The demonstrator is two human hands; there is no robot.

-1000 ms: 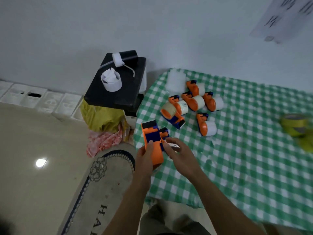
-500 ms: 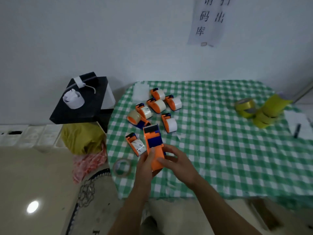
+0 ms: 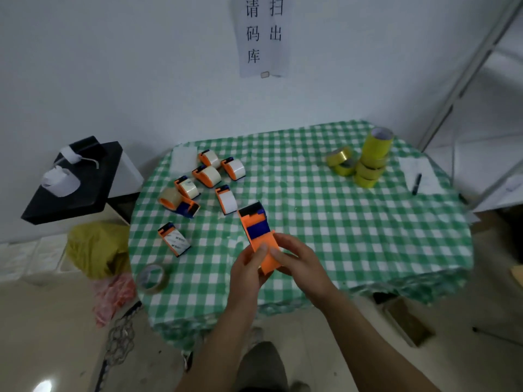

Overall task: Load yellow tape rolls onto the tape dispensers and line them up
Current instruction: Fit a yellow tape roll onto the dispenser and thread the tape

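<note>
Clamping the orange dispenser (image 3: 256, 230), left hand (image 3: 249, 268) and right hand (image 3: 297, 258) have brought it over the table (image 3: 339, 236); yellow rolls (image 3: 368, 162) await loading.

Green-and-white checks cover the tablecloth (image 3: 339, 236). The tape rolls (image 3: 369, 165) at two o'clock are yellow; the dispensers (image 3: 208, 176) at eleven o'clock are orange; the middle dispenser (image 3: 256, 230) is orange, blue and black.

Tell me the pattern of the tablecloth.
The tablecloth has green-and-white checks, seen best in the head view.
</note>
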